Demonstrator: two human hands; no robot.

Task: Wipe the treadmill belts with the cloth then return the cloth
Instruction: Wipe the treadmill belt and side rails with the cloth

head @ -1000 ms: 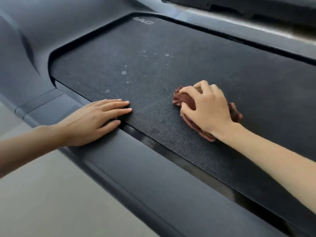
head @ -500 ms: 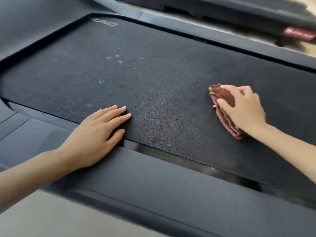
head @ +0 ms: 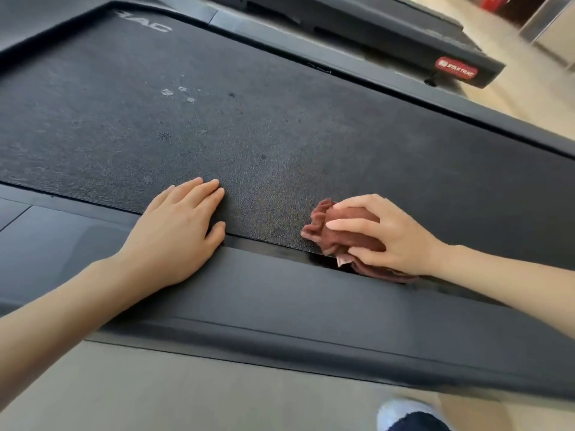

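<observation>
- Side rail (head: 311, 293) hugs the near edge of the belt (head: 311, 135)
- Left hand (head: 177, 234) lies flat, fingers straight, fingertips on the belt
- Right hand (head: 396, 236), fingers curled, clamps the bunched brown cloth (head: 351, 239) at the belt's near edge
- White specks (head: 168, 92) dot the belt farther up

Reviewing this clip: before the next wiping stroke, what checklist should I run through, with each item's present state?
1. Right hand grips the crumpled reddish-brown cloth: ok.
2. Cloth fully on the black textured treadmill belt: not ok, it overhangs the near edge toward the dark grey side rail.
3. Left hand apart from the cloth: ok, it lies flat across the belt edge and rail.
4. Belt free of marks: not ok, whitish spots show farther up.
5. Belt stationary: cannot tell.
</observation>
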